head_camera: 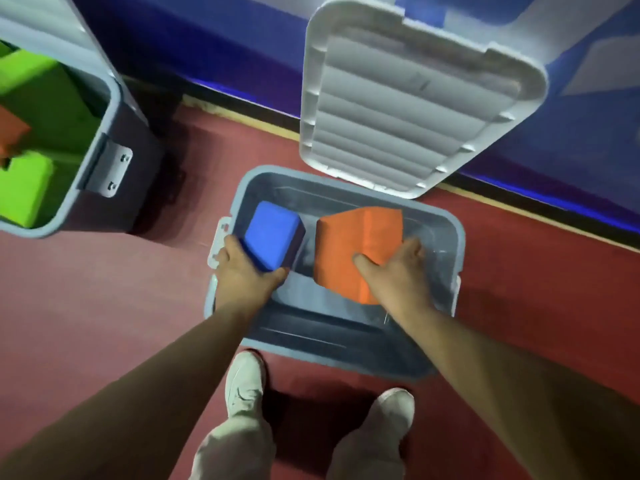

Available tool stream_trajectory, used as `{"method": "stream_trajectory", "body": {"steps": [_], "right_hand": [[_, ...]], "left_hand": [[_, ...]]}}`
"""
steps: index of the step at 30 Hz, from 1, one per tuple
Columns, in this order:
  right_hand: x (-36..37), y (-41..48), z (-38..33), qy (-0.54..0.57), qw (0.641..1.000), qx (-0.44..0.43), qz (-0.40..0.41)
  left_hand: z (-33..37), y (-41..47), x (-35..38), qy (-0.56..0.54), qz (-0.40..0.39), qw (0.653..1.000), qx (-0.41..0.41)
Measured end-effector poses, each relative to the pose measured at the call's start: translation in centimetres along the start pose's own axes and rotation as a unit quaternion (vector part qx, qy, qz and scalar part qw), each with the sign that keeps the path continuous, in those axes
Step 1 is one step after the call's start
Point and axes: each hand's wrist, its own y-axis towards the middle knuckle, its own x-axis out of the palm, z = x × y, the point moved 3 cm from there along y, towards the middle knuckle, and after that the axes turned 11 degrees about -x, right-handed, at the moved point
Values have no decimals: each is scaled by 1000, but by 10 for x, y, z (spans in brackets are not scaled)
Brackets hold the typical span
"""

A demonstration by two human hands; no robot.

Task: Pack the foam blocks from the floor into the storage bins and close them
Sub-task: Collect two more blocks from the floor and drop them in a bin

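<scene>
An open grey storage bin (pixel 446 237) stands on the red floor in front of my feet, its white ribbed lid (pixel 408 98) leaning up against the wall behind it. Over the bin's left side my left hand (pixel 242 271) grips a blue foam block (pixel 273 233) from its near end. My right hand (pixel 394 271) holds a larger orange foam block (pixel 353 244) over the bin's middle, thumb on its top face and fingers round its right side. Apart from these blocks the bin's inside looks bare.
A second open grey bin (pixel 86 188) stands at the left, holding green foam blocks (pixel 31 188) and an orange one (pixel 10 129). A blue padded wall (pixel 207 46) runs along the back. Red floor (pixel 86 289) lies around both bins. My shoes (pixel 242 386) stand just before the near bin.
</scene>
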Motion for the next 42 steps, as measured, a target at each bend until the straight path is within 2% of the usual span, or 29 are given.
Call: {"method": "stream_trajectory", "body": {"steps": [5,11,17,22,25,30,38,42], "right_hand": [[78,50,33,32,999,28,-19],[137,88,45,33,998,44,5],[172,103,43,77,997,-4,-9],[170,108,38,102,993,-2,-66],[134,101,27,75,995,-19,-64],[18,83,-19,57,997,-49,-33],[-249,6,-163,6,988,-144,49],[-375,-74,-241,-30,980,-186,70]], "left_hand": [[-25,52,50,-3,5,999,-34],[-19,100,92,-8,32,999,-12],[-28,122,114,-9,10,1000,-10],[-27,126,105,0,-20,1000,-24],[-13,117,79,23,6,999,-38],[69,69,2,12,28,1000,9],[266,-86,-190,-40,81,984,153],[336,-194,-296,-38,88,980,176]]}}
